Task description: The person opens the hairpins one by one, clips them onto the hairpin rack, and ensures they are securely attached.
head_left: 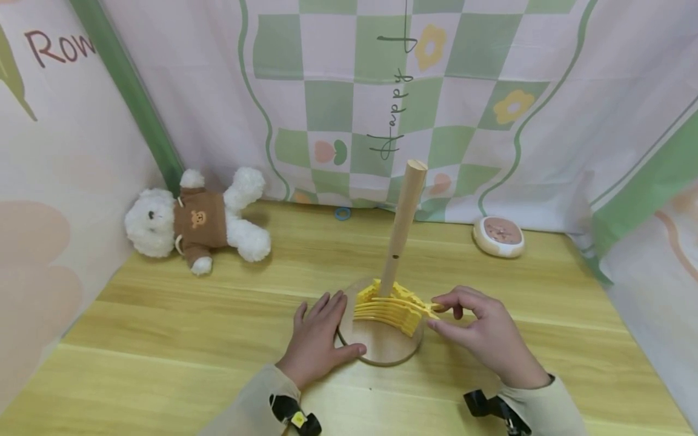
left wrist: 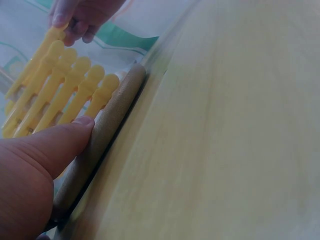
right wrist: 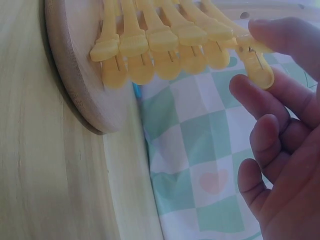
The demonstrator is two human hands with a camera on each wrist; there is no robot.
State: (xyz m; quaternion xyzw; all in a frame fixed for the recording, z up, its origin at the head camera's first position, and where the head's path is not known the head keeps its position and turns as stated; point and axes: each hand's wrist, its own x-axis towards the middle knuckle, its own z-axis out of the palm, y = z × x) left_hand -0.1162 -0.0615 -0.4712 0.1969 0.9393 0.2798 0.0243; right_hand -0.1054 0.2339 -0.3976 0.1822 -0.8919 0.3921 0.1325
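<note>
A wooden post (head_left: 403, 224) stands upright on a round wooden base (head_left: 382, 351). Several yellow plastic clothes pegs (head_left: 382, 313) are stacked around the foot of the post, their handle ends fanned toward the right. My right hand (head_left: 488, 327) pinches the handle end of the topmost peg (right wrist: 259, 70) between thumb and fingers. In the right wrist view that peg stands apart from the others at its handles. On the left side of the base rests my left hand (head_left: 319, 345), fingers straight and thumb (left wrist: 75, 132) lying over the rim beside the lowest pegs.
A white plush toy (head_left: 202, 221) in a brown top lies at the back left. Near the cloth backdrop (head_left: 327, 109) are a small blue ring (head_left: 342, 213) and a rounded white-and-pink clock-like device (head_left: 498, 236). Cloth hangs along both sides of the wooden table (head_left: 218, 339).
</note>
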